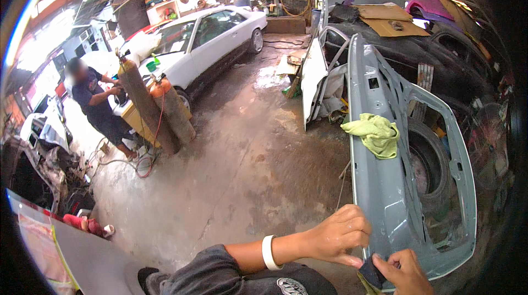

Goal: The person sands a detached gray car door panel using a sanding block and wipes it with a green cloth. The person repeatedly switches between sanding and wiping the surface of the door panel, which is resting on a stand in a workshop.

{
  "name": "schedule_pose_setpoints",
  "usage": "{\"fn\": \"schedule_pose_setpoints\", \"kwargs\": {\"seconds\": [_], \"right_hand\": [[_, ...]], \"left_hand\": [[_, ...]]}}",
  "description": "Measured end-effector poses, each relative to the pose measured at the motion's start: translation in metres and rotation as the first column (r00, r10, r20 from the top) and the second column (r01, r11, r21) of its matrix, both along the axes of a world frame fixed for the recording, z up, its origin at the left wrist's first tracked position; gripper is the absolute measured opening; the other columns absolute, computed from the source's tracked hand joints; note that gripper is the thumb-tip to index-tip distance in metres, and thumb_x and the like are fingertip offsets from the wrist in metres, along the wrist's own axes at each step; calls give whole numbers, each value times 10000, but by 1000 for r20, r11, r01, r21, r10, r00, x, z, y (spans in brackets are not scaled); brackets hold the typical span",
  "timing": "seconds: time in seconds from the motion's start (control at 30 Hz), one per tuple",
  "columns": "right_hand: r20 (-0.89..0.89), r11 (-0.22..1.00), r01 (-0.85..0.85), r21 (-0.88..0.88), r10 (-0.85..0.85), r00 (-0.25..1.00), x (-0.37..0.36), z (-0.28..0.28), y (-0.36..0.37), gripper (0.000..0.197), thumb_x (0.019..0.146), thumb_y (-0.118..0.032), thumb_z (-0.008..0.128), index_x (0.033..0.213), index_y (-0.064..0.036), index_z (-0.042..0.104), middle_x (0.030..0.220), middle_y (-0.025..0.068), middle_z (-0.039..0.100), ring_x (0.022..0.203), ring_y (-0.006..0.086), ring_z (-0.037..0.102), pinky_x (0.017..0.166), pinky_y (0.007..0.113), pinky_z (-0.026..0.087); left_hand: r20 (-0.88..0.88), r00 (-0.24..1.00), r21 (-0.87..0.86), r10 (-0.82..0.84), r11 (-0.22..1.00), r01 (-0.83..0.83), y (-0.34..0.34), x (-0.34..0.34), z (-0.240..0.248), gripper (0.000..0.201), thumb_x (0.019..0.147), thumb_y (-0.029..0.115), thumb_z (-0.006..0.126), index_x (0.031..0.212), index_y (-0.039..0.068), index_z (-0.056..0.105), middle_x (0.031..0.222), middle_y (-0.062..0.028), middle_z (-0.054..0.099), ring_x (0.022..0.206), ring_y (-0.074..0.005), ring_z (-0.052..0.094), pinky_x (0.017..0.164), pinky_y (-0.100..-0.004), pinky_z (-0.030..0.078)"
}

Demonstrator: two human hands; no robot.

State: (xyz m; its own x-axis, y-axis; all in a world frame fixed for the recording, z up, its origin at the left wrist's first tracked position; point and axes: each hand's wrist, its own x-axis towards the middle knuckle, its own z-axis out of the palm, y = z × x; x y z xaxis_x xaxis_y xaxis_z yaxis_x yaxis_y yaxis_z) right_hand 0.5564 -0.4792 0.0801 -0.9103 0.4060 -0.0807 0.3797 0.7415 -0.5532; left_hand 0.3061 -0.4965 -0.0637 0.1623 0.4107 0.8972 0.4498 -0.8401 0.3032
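My right hand (406, 274) pinches a small dark piece of sandpaper (372, 273) between thumb and fingers, at the near end of a grey car door (382, 207). Curled fingers and an extended thumb bring my left hand (336, 235) to the other edge of that sandpaper. A white band circles my left wrist. Below the sandpaper, a bit of yellow-green material (367, 286) shows at the picture's lower edge. Farther up the door, a crumpled lime-green cloth (376, 135) lies draped over its edge. The door's surface looks wet in places.
A tire (426, 160) shows through the door's window opening. At left, a person (91, 97) stands beside gas cylinders (147, 102) with hoses on the floor. A white car (203, 47) is parked behind. A grey panel (93, 259) lies at lower left.
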Motion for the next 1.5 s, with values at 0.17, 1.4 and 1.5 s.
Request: {"fn": "schedule_pose_setpoints", "kwargs": {"seconds": [0.17, 1.4, 1.5], "right_hand": [[65, 995, 96, 1, -96, 993, 13, -19, -6, 638, 871, -61, 627, 1498, -44, 510, 1151, 216, 534, 1062, 418, 562, 939, 450, 464], [27, 903, 424, 60, -427, 904, -33, -23, -27, 415, 1021, -210, 552, 1409, -86, 630, 974, 239, 725, 849, 372, 720, 752, 424, 536], [360, 884, 447, 135, -464, 810, -30, -10, -35, 428, 1016, -199, 561, 1425, -85, 615, 976, 234, 722, 836, 376, 709, 748, 422, 533]], "left_hand": [[18, 1000, 21, -2, 1000, 2, 2, -1, -6, 524, 860, 578, 696, 1003, 92, 561, 1039, -84, 544, 968, -328, 526, 880, -478, 425], [38, 999, -37, -19, 999, 21, 1, -3, -3, 1191, 709, 632, 722, 1611, 4, 261, 959, -92, 501, 882, -313, 469, 850, -455, 383], [33, 996, -57, -81, 995, 83, 4, -8, -7, 1178, 707, 605, 739, 1609, 15, 264, 955, -94, 500, 885, -318, 468, 853, -464, 381]]}}
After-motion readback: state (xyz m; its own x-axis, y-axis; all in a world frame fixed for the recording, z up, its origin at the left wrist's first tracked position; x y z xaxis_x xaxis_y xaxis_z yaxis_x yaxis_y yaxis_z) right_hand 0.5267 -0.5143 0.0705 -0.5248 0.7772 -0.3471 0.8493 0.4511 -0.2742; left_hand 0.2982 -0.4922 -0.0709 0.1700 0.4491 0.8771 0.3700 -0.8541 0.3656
